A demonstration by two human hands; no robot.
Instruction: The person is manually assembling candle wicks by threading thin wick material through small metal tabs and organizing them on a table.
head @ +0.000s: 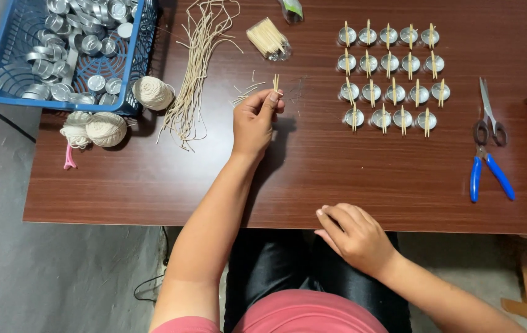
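Dark reddish-brown wood-grain counter (152,179); blue plastic lattice basket (4,74); silver metal cups (390,61); cream twine balls (106,128); blue-handled pliers (489,176); my pale wooden sticks (276,82).

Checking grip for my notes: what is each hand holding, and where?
Left hand pinches thin sticks at their lower ends. Right hand holds nothing visible.

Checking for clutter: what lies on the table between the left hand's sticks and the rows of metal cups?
Bare tabletop between sticks and cups, head view.
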